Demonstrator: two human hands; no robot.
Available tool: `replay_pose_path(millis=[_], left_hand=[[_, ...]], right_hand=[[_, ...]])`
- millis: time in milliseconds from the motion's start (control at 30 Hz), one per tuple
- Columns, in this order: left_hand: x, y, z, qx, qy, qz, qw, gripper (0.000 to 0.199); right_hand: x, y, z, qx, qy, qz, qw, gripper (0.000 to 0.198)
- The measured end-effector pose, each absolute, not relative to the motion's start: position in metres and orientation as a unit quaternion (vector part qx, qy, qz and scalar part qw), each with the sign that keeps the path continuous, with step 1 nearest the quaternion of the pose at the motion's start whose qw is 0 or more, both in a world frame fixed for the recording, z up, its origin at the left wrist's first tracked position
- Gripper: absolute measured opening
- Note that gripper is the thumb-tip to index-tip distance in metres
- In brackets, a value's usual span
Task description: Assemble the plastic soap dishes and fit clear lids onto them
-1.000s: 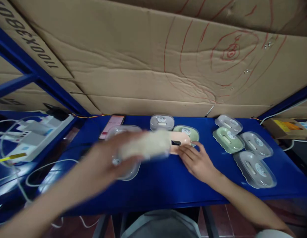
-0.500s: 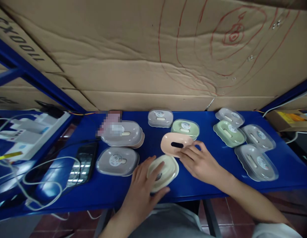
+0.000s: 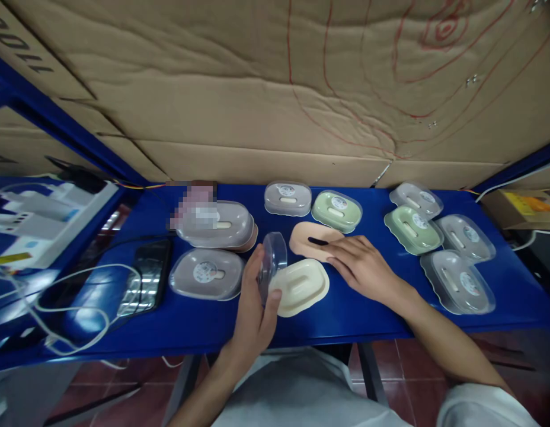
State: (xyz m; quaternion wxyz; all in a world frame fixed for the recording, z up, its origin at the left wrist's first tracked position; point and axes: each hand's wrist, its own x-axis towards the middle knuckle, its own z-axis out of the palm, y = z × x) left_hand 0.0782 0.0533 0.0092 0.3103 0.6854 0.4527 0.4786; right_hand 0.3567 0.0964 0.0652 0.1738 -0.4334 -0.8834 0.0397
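Between my left hand's (image 3: 257, 302) thumb and fingers is a clear plastic lid (image 3: 275, 258), tipped up on its side. Beside it on the table lies a cream oval tray (image 3: 304, 287) with a raised ridge in the middle, its top uncovered. My right hand (image 3: 366, 267) grips the right end of a peach oval piece (image 3: 304, 237) with a dark slot, just behind the cream tray. A green lidded container (image 3: 341, 216) and a grey lidded container (image 3: 286, 204) sit beyond the peach piece.
Grey lidded containers (image 3: 208, 281) stand on the left of the blue table (image 3: 346, 320). Several grey and green ones (image 3: 412, 237) cluster at the right. A black phone (image 3: 146, 279), white cables and a power strip (image 3: 66, 219) lie far left. Cardboard (image 3: 213, 89) walls the back.
My left hand has lifted the clear lid off the cream tray and moved it to the left. The peach piece has shifted slightly, with my right hand still on its end.
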Motion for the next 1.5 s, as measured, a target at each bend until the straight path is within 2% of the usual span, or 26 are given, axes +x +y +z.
replay_pose_path(millis=[167,367,633,867,1000,1133,1233,1333,1500], left_hand=[[0.076,0.056,0.018,0.73,0.442,0.468,0.231,0.067],[0.069,0.051,0.027,0.773,0.476,0.381,0.171,0.064],[0.071,0.065,0.034,0.812,0.462,0.335,0.123,0.059],[0.077,0.077,0.032,0.807,0.478,0.325,0.119,0.057],[0.086,0.082,0.042,0.831,0.449,0.319,0.078,0.057],[0.085,0.069,0.046,0.849,0.422,0.317,0.03,0.044],[0.079,0.057,0.037,0.87,0.412,0.27,-0.001,0.034],[0.073,0.053,0.027,0.88,0.398,0.259,-0.025,0.028],[0.071,0.058,0.022,0.871,0.411,0.268,0.013,0.023]], right_hand=[[0.343,0.08,0.064,-0.309,-0.938,0.087,0.134,0.028],[0.333,0.07,0.047,-0.247,-0.96,-0.052,0.122,0.027],[0.331,0.072,0.049,-0.25,-0.953,-0.108,0.129,0.032],[0.33,0.081,0.034,-0.263,-0.952,-0.045,0.151,0.024],[0.335,0.086,0.031,-0.306,-0.939,-0.062,0.145,0.025],[0.342,0.088,0.035,-0.299,-0.942,-0.056,0.14,0.024],[0.345,0.09,0.04,-0.269,-0.946,-0.011,0.18,0.03],[0.35,0.098,0.043,-0.313,-0.924,0.037,0.219,0.042],[0.357,0.111,0.034,-0.366,-0.907,0.104,0.181,0.068]])
